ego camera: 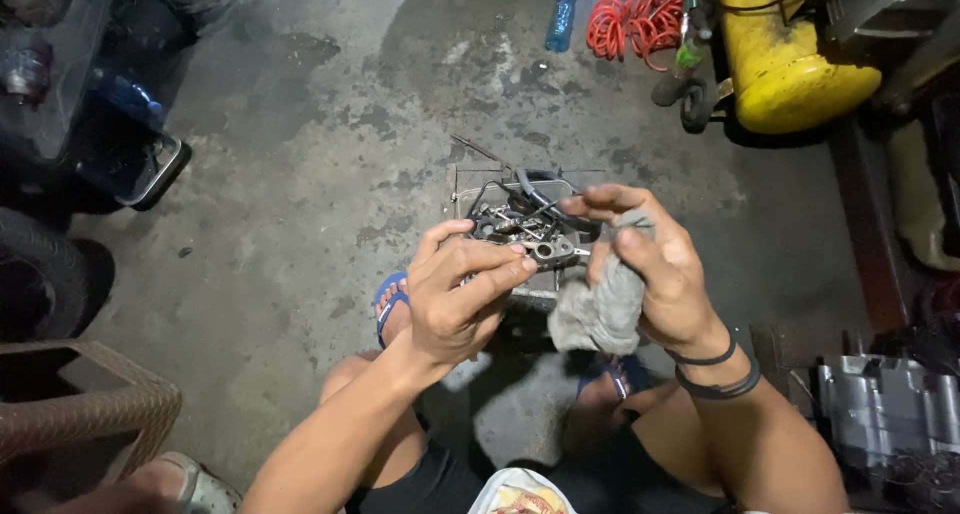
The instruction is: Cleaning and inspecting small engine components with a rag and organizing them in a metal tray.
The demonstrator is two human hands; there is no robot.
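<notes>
My left hand (pixel 455 299) grips a small metal engine part (pixel 553 249) with round holes, held over a tray. My right hand (pixel 655 269) holds a grey rag (pixel 600 309), bunched against the same part, with the fingers curled over its top. Under both hands, on the concrete floor, sits a metal tray (pixel 470 199) filled with bolts, small metal parts and a black hose. My knees and blue sandals (pixel 388 302) show beneath the hands.
A yellow compressor tank (pixel 790 59) and a coiled red hose (pixel 635 19) lie at the far right, a blue bottle (pixel 561 16) beside them. A grey engine casing (pixel 885 414) sits at the lower right, a tyre (pixel 45 274) and wicker stool (pixel 85 404) at the left.
</notes>
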